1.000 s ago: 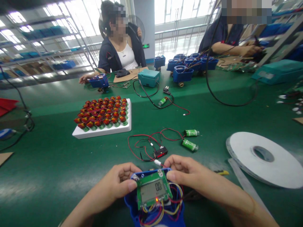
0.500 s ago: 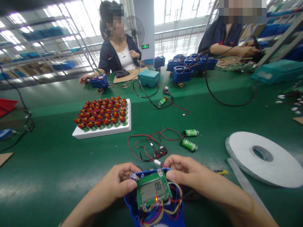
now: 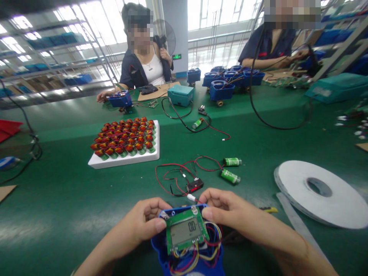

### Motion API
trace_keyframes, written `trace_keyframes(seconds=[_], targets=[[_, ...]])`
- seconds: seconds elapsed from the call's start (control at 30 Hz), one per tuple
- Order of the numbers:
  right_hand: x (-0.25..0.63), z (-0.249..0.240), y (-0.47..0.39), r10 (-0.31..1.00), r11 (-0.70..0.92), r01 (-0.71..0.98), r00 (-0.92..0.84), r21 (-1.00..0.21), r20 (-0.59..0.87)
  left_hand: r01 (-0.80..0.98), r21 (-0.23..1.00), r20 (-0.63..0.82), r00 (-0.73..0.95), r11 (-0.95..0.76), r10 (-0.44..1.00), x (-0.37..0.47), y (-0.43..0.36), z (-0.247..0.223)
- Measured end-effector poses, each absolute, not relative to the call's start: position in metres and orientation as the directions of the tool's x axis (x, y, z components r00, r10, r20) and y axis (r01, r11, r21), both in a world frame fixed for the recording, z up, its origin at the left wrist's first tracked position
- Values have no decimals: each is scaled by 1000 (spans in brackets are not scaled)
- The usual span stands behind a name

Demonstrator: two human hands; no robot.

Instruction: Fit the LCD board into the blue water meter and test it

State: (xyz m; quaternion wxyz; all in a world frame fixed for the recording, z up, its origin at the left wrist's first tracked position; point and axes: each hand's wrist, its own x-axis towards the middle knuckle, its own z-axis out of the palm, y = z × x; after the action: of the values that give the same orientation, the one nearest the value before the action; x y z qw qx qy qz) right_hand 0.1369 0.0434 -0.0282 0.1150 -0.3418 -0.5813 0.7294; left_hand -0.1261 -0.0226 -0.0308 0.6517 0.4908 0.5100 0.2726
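A blue plastic housing [image 3: 161, 251] is gripped at its far corners, my left hand [image 3: 148, 218] on one side and my right hand [image 3: 222, 209] on the other. Both thumbs press at the edges of a green circuit board [image 3: 169, 241] whose LCD screen [image 3: 186, 230] reads 0.0. Yellow, red, white and black wires [image 3: 195, 262] bunch below and right of the board. A white connector [image 3: 191, 197] just beyond the housing joins thin wires to a small black meter [image 3: 194, 185] with red digits. Two green battery cells [image 3: 230, 176] lie behind it on red and black leads.
A white foam tray [image 3: 138, 158] of wired green cells stands left of centre. To the right lie a large white tape roll [image 3: 293, 184] and a yellow cutter [image 3: 270, 209]. Farther back are a teal box [image 3: 181, 96], cables, blue housings [image 3: 221, 92] and two co-workers across the green table [image 3: 71, 199].
The orange light on the circuit board has gone dark. Both my hands and the housing have stayed put. Across the table, one co-worker's head has turned.
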Motion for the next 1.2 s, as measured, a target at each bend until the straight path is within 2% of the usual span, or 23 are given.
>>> trace_keyframes(seconds=[1.2], targets=[[136, -28, 44, 569, -308, 217, -738, -926, -362, 96, 921, -386, 353, 378, 852, -127, -22, -33]])
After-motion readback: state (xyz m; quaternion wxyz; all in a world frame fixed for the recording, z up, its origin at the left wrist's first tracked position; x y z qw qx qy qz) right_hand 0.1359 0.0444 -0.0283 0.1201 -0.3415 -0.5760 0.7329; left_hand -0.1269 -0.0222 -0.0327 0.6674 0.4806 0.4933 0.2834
